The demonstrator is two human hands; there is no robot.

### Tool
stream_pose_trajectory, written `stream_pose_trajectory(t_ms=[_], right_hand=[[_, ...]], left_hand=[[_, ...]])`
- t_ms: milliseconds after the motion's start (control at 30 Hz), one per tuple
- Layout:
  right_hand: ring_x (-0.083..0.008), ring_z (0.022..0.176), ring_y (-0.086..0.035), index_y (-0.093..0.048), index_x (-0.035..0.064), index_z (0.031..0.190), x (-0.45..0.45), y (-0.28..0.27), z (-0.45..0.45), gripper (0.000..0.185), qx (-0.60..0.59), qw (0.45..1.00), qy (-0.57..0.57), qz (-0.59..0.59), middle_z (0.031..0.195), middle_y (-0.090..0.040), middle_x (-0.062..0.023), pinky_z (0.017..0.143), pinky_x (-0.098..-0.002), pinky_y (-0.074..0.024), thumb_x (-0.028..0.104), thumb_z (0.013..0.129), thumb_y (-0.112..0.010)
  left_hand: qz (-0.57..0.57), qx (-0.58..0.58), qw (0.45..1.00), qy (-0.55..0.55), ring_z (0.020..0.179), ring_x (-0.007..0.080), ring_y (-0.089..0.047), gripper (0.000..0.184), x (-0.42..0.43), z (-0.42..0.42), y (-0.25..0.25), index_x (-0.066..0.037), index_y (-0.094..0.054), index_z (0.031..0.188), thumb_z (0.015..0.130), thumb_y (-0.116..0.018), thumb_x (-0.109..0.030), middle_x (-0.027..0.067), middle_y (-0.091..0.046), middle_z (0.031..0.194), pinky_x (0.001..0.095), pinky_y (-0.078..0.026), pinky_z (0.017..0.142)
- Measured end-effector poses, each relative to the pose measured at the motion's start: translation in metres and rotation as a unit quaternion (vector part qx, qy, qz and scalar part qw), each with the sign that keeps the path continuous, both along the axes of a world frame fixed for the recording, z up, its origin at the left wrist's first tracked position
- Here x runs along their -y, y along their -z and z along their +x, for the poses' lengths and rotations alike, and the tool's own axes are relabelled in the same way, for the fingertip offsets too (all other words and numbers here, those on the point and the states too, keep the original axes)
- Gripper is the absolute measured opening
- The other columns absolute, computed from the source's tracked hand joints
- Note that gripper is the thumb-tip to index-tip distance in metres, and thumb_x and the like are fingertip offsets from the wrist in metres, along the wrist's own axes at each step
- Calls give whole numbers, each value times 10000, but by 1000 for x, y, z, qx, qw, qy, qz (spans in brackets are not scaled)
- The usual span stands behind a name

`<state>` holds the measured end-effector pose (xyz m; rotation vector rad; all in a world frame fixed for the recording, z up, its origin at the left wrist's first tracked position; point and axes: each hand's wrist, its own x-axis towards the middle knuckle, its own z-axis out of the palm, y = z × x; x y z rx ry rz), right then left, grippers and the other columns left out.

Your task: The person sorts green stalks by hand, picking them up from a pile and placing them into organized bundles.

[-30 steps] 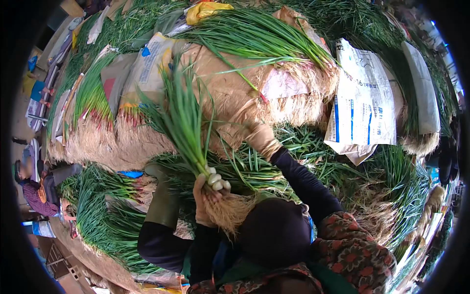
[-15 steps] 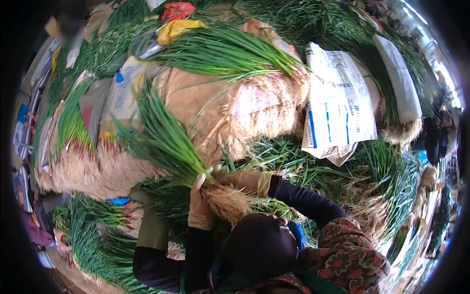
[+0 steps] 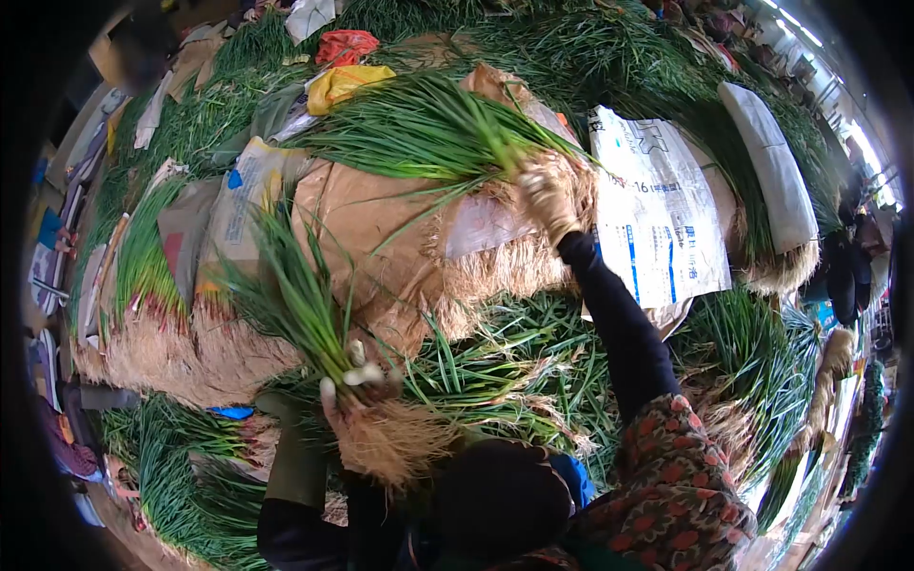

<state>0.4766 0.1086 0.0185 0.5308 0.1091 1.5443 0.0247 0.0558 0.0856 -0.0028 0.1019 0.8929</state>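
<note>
My left hand [image 3: 358, 379], gloved, is closed around the stems of a bunch of spring onions [image 3: 303, 297]. Their leaves point up and left, and the pale roots [image 3: 395, 440] hang below the hand. My right arm reaches forward to a heap of spring onions [image 3: 405, 124] on brown sacking. There my gloved right hand [image 3: 552, 202], smeared by motion, looks closed on a few spring onions at the root end. Their blurred leaves stand above the heap. The exact grip of the right fingers is partly hidden.
Beside the heap lies a white printed sack [image 3: 662, 209]. A yellow bag [image 3: 347, 86] and a red bag [image 3: 346, 46] sit behind it. Loose spring onions [image 3: 495, 357] cover the ground in front. More covered bundles stand left, and a rolled white sheet [image 3: 769, 162] lies right.
My right hand has left the bunch and moved forward and right to the heap. My left hand, still on its bunch, has shifted slightly left and down.
</note>
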Motion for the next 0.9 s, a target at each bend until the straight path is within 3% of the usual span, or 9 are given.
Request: stream_pose_trajectory(t_ms=[33, 133, 200, 300, 400, 600, 700, 767, 900], right_hand=[[-113, 681, -468, -408, -24, 1261, 1, -8, -46, 396, 171, 956, 110, -212, 1244, -451, -166, 651, -174, -476, 45, 879, -485], [-196, 824, -573, -409, -2, 1222, 22, 26, -119, 346, 471, 858, 83, -187, 1057, -556, -133, 754, -297, -520, 140, 910, -455], [-215, 967, -549, -354, 52, 1297, 50, 24, -132, 431, 962, 206, 95, -151, 1171, -520, -129, 846, -333, -487, 149, 897, -481], [-165, 914, -600, -325, 171, 1367, 93, 13, -127, 592, 980, 144, 103, -96, 1124, -594, -100, 765, -254, -491, 142, 842, -596], [-114, 817, -578, -453, 98, 1279, 109, 4, -111, 438, 934, 271, 16, -233, 935, -644, -44, 762, -236, -476, 47, 857, -558], [-123, 812, -601, -629, 42, 1044, 80, -35, -155, 213, 929, 196, 273, -157, 901, -643, -104, 738, -262, -477, 152, 885, -540], [-256, 605, -590, -538, 8, 1042, 39, 64, -180, 315, 886, -414, 178, -107, 743, -595, -157, 545, -390, -464, 246, 835, -540], [-202, 466, -541, -527, 12, 916, 45, 50, -188, 276, 894, -290, 335, -58, 637, -573, -112, 386, -355, -407, 269, 818, -550], [-193, 365, -480, -520, 30, 899, 63, 22, -219, 263, 959, -187, 201, -64, 505, -516, -72, 330, -342, -364, 290, 853, -517]], left_hand=[[8, -2, 1000, 5, 964, 271, -556, 460, 1, 3, 4, -22, -390, 1250, 936, -374, -357, 123, -544, 1088, 463, -406, 960], [31, -7, 999, 15, 936, 247, -559, 351, 5, 11, 19, -21, -440, 1168, 913, -441, -262, 85, -554, 932, 445, -417, 942], [52, -53, 997, 27, 890, 214, -564, 318, 2, 7, 19, -39, -469, 1138, 910, -452, -260, 70, -570, 878, 417, -427, 922], [61, -165, 984, 40, 777, 159, -570, 308, -11, -3, 16, -74, -506, 1106, 907, -454, -305, 59, -595, 842, 366, -461, 849], [18, -215, 976, 16, 658, 151, -565, 247, -11, 0, 20, -69, -541, 1022, 874, -526, -266, 39, -592, 751, 342, -518, 713], [-52, -199, 978, 40, 656, 167, -568, 200, 2, 12, 29, -37, -540, 956, 860, -541, -212, 54, -580, 728, 337, -524, 696], [-111, -246, 963, 28, 645, 180, -576, 200, 9, 11, 20, -38, -548, 945, 855, -550, -217, 49, -574, 693, 327, -524, 718], [-93, -254, 961, 54, 626, 184, -577, 174, 7, -1, 26, -44, -558, 905, 850, -558, -210, 50, -578, 685, 335, -528, 696], [-26, -374, 925, 58, 511, 166, -562, 255, 5, -6, 22, -15, -564, 797, 866, -541, -260, 120, -604, 629, 266, -509, 556]])
